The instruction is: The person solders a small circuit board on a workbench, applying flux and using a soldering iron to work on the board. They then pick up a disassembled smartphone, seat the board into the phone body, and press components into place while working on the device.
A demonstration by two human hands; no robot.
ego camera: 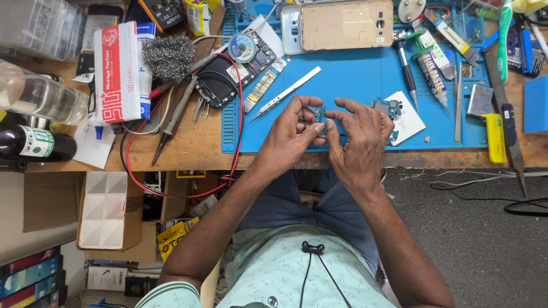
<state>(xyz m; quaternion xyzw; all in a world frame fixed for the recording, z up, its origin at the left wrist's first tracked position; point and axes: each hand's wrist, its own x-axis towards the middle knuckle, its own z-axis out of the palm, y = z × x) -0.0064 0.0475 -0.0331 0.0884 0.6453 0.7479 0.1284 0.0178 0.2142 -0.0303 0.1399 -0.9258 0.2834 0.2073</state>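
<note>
Both hands (325, 134) around small circuit board (319, 113)

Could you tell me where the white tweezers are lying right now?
In the head view, the white tweezers lie slanted on the blue work mat, just above the left hand, beside the opened phone.

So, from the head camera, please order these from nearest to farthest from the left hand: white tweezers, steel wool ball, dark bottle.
From the left hand:
1. White tweezers, just above it on the blue mat.
2. Steel wool ball, farther up and left, on the wooden bench.
3. Dark bottle, at the far left edge.
</note>
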